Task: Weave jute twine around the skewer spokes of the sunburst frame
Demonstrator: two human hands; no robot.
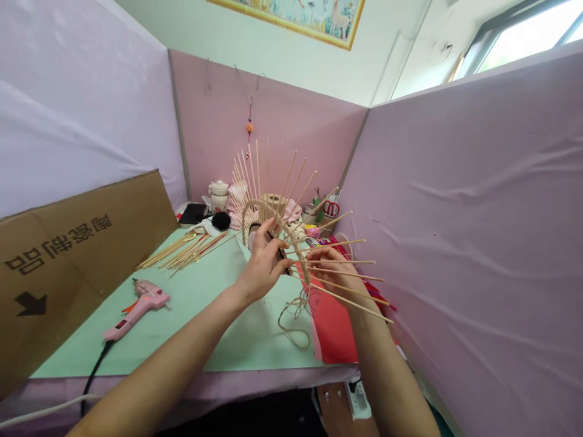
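A fan-like frame of thin wooden sticks [334, 244] stands tilted above the table, its sticks radiating outward. A braided twine band [291, 233] runs in an arc across the sticks. My left hand [263, 262] is at the inner side of the arc, fingers bent and thumb reaching to the band, gripping the frame. On the outer side, my right hand [334, 267] is among the lower sticks, its fingertips pinched at the band. Loose twine [291, 331] hangs below in loops onto the table. My hands partly hide a dark-edged part at the frame's centre.
A pink glue gun [139, 306] lies on the green tabletop [246, 346] at left, beside loose sticks [186, 250] and a cardboard panel [82, 261]. A red sheet [332, 331] lies at right. A lidded jar [219, 195] and red-handled scissors [331, 209] stand behind.
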